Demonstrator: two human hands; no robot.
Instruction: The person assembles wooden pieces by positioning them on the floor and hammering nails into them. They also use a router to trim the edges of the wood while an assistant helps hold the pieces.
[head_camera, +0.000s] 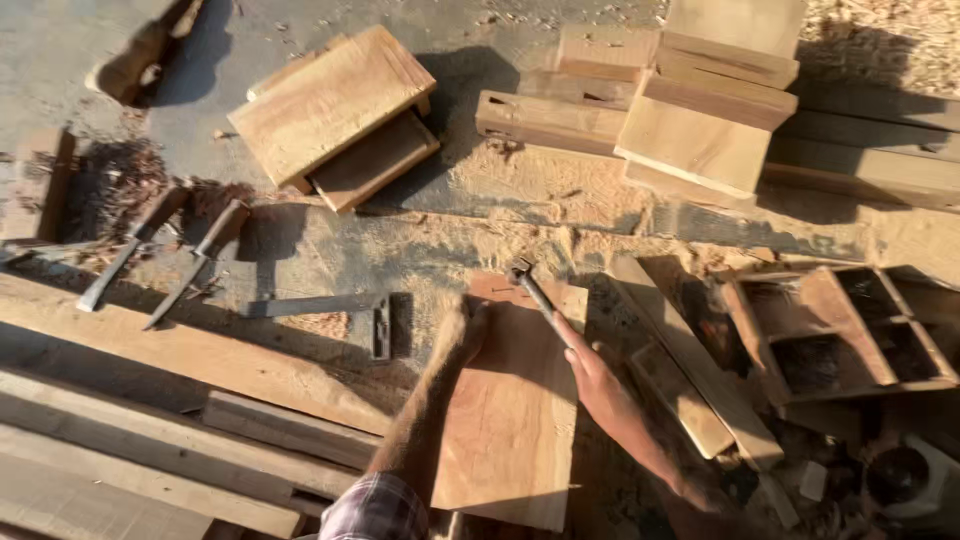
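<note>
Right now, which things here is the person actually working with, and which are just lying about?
In use:
left hand on the board
right hand holding the metal tool

Lying about:
two chisels
square
stacked blocks
wooden box

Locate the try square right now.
Head view, left of centre: the try square lies flat on the sawdusty ground, just left of the left hand on the board, right of two chisels.

Left hand (468, 325) pressing wooden board (510, 420), right hand (590, 375) gripping hammer (535, 292), sawdust-strewn floor (450, 240)
</note>
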